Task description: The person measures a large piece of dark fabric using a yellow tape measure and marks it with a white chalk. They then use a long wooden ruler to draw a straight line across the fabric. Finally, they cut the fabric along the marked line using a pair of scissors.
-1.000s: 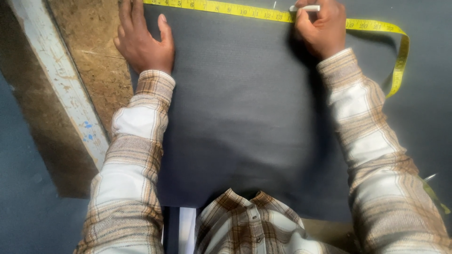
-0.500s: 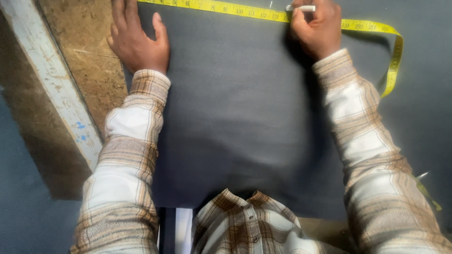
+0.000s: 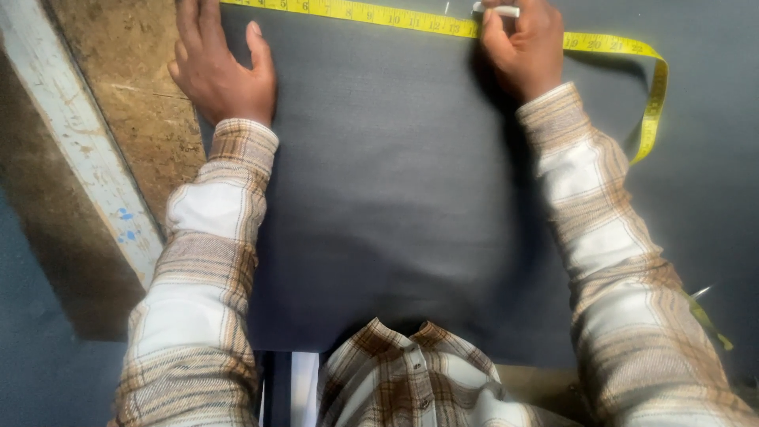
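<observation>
Head view, looking down over the person's chest and both forearms. A yellow tape measure [image 3: 371, 14] with printed black markings lies along the far edge of a dark grey cloth [image 3: 395, 205]; past the right hand [image 3: 522, 49] it curves round and runs back toward the person, ending beside the right forearm. There are no packages or signs here; the only marked thing is the tape.

The left hand [image 3: 217, 71] lies flat, palm down, fingers together and pointing away, thumb spread toward the right. It rests on the left border of the cloth, partly over the bare chipboard surface [image 3: 118, 95], just near the tape's left end; its grip is wide and holds nothing.

The right hand is curled into a narrow grip, knuckles toward the camera, pinching a small white piece of chalk [image 3: 496, 9] at the fingertips. The chalk sits right above the tape, at the top edge of the frame; whether its tip touches the cloth cannot be told. The heel of this hand presses on the cloth just under the tape.

Left of the left hand, a pale painted wooden beam [image 3: 79, 150] with blue specks runs diagonally along the surface's edge. Both sleeves are plaid, cream and brown.
</observation>
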